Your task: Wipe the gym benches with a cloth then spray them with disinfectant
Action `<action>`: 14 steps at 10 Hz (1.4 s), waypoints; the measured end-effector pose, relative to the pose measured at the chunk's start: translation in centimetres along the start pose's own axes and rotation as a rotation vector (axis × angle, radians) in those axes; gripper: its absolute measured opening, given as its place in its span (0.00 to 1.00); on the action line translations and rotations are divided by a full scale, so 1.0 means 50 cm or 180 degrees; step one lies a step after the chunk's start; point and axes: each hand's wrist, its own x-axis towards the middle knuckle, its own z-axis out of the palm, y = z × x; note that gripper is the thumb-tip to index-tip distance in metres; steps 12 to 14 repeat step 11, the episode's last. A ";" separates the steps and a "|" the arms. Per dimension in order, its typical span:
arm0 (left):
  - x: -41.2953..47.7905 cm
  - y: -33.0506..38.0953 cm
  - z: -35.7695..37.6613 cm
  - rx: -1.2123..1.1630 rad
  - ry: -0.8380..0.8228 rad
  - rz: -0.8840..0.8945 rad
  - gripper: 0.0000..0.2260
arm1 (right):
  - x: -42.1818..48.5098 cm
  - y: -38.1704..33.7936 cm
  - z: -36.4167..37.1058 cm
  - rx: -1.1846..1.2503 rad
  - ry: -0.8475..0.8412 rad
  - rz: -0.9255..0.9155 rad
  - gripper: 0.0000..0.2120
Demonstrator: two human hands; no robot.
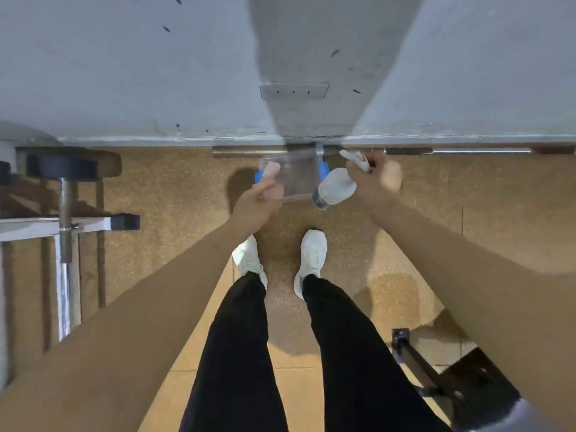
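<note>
I stand facing a grey wall and look down at my feet. My left hand (pixel 260 198) grips the near left rim of a clear plastic box (pixel 291 177) with blue latches, holding it above the floor. My right hand (pixel 375 179) is closed around the neck and trigger of a white spray bottle (pixel 336 187), which hangs tilted with its base toward the box. The bottle's side touches or overlaps the box's right edge. No cloth shows in this view. A dark bench corner (pixel 461 378) with a black metal leg sits at the lower right.
A barbell (pixel 405 150) lies along the foot of the wall. At the left stand a weight plate (pixel 62 166) on a steel bar and a white rack frame (pixel 67 275). A wall socket plate (pixel 293 91) is straight ahead. The floor is speckled tan rubber.
</note>
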 end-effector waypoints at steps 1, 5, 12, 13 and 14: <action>0.082 -0.048 0.006 0.0375 -0.0064 -0.0175 0.28 | 0.066 0.042 0.058 0.0016 0.0038 0.0026 0.10; 0.156 -0.200 0.005 -0.0102 0.0296 -0.0108 0.10 | 0.265 0.129 0.280 -0.0956 -0.0651 -0.0539 0.05; 0.255 -0.269 0.034 -0.0648 0.0490 -0.0423 0.06 | 0.411 0.220 0.444 -0.2995 -0.1688 -0.1069 0.21; 0.255 -0.269 0.034 -0.0648 0.0490 -0.0423 0.06 | 0.411 0.220 0.444 -0.2995 -0.1688 -0.1069 0.21; 0.255 -0.269 0.034 -0.0648 0.0490 -0.0423 0.06 | 0.411 0.220 0.444 -0.2995 -0.1688 -0.1069 0.21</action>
